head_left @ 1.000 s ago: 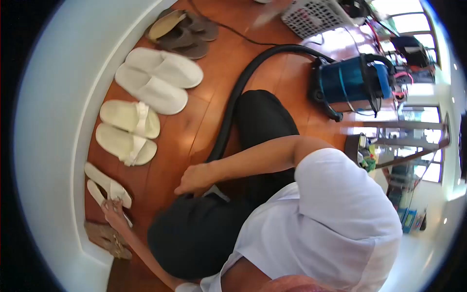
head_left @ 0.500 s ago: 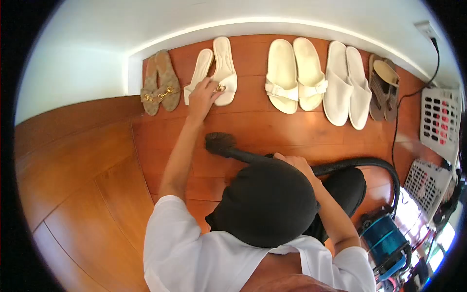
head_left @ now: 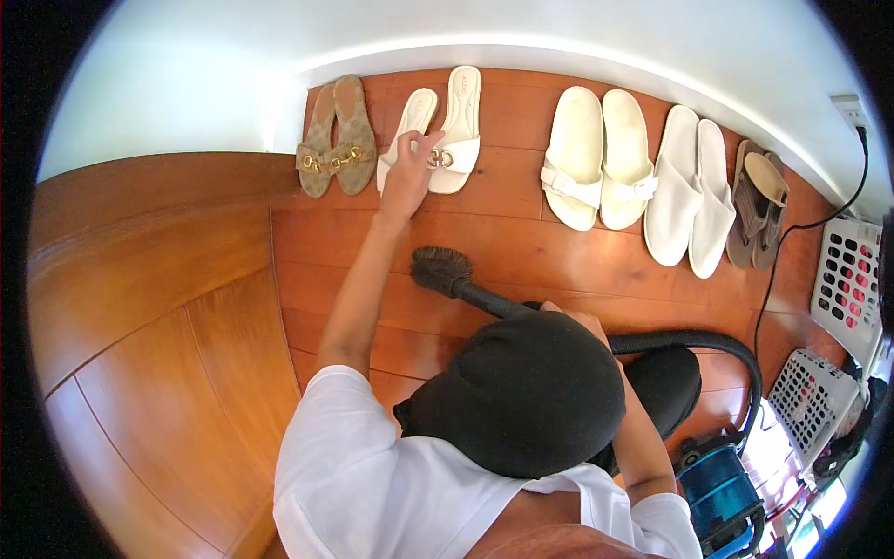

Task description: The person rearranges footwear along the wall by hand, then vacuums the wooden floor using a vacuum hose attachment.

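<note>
My left hand (head_left: 408, 177) is at the strap of the smaller-looking white slide (head_left: 416, 112), fingers curled over it. Beside it lies the other white slide (head_left: 461, 102), with a metal buckle. To their left rests a brown pair with gold buckles (head_left: 352, 126). My right hand (head_left: 579, 321), partly hidden behind my black-clad knee, is closed round the black vacuum hose. Its brush head (head_left: 441, 270) lies on the floor in front of the knee.
Cream slides (head_left: 574, 140), white closed-toe slippers (head_left: 672, 196) and brown sandals (head_left: 745, 210) line the wall at right. White baskets (head_left: 846, 279), a power cord (head_left: 778, 247) in a wall socket and a blue vacuum (head_left: 722, 494) are farther right. Wooden panelling (head_left: 177, 373) stands left.
The view has turned from sideways to face the shoe row, then shifted slightly left. My left hand stays at the white slides, its fingers now over the left one's strap.
</note>
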### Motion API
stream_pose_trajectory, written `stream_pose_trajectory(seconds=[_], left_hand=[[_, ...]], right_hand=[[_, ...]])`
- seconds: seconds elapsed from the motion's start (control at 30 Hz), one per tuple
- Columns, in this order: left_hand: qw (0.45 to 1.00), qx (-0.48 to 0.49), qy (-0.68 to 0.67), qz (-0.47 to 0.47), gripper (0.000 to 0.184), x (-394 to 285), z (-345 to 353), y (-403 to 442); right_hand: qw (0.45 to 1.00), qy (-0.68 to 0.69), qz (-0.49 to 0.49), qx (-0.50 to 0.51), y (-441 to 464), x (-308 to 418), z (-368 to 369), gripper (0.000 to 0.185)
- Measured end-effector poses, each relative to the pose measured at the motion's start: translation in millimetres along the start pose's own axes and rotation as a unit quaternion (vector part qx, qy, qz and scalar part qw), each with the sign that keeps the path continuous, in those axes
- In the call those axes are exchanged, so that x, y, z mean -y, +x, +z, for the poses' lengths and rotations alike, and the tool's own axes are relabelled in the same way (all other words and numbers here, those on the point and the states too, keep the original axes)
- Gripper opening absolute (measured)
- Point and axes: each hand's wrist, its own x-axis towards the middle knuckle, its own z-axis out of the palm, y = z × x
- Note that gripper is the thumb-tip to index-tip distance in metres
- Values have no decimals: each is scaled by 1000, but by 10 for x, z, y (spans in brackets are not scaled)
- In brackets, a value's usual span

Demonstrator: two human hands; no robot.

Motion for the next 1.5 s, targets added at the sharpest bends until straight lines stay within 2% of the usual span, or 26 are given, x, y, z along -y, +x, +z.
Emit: stream_pose_trajectory(seconds=[0.13,0.23,0.33,0.43,0.47,0.57,0.7,0.73,0.83,0.93,1.03,1.13,1.23,1.3,1.37,1.47,1.5], left_hand=[[999,29,-1,24,79,4,-198,41],[993,78,-48,-81,77,11,-338,5],[991,-21,-108,-70,72,187,-224,77],[989,-116,-82,-47,66,214,-181,307],[985,-114,-103,-73,62,168,-190,385],[997,-68,-44,8,60,205,-103,494],[999,-9,-22,-23,43,250,-296,413],[995,-72,0,-73,40,278,-347,362],[952,-227,156,-131,36,635,-317,263],[960,-153,151,-176,32,1111,-72,40],[991,-37,23,-130,26,1238,-130,-38],[979,-100,-17,-175,19,1122,-114,-70],[961,-189,100,-177,31,854,-58,64],[961,-210,150,-96,36,303,-98,175],[993,-93,72,-20,39,-191,-36,257],[985,-27,147,91,46,-554,339,185],[985,-21,161,66,47,-525,429,179]], right_hand=[[1000,6,1,-3,-17,27,-10,20],[1000,8,-10,-9,6,1,-12,20],[1000,1,-14,-12,9,6,-7,21],[1000,-6,5,6,-1,46,-55,21],[1000,-8,12,15,12,56,-73,20],[1000,-3,0,-9,0,8,-7,20],[998,16,-39,-39,6,-38,22,19],[998,16,-46,-39,5,-37,-11,18],[999,16,-42,-29,-3,16,-89,17],[999,11,-36,-19,5,12,-112,17],[1000,-1,-25,-16,15,-1,-84,17],[1000,-3,-17,-20,17,11,-33,17],[999,17,-21,-31,0,-11,-18,18],[1000,12,-14,-23,-7,-16,-21,18],[1000,-16,5,0,21,3,-35,18],[1000,1,-8,-10,25,-10,-45,19],[1000,7,-8,-7,7,3,-53,19]])
